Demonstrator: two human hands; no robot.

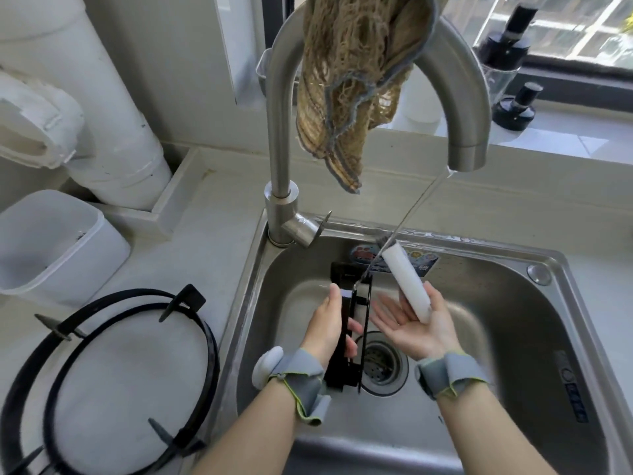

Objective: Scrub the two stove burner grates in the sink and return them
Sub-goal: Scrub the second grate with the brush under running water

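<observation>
Head view: the left hand (329, 323) grips a black burner grate (344, 368), held on edge inside the sink (579, 323), with the thumb on its near side and the fingers wrapped around the far side. The grate runs up beyond the fingertips and down past the wrist, its lower end just beside the drain (380, 365).

The right hand (411, 327) lies palm up just right of those fingers. Its fingers are spread and straight, while the thumb clamps a white sponge block (406, 282) against the palm's edge. The block sticks out past the thumb tip into the water stream (411, 207) falling from the faucet (284, 132).

The second grate (212, 354), a round ring, lies on the counter well left of the left hand's fingers. A brown cloth (352, 80) hangs over the faucet above both hands.
</observation>
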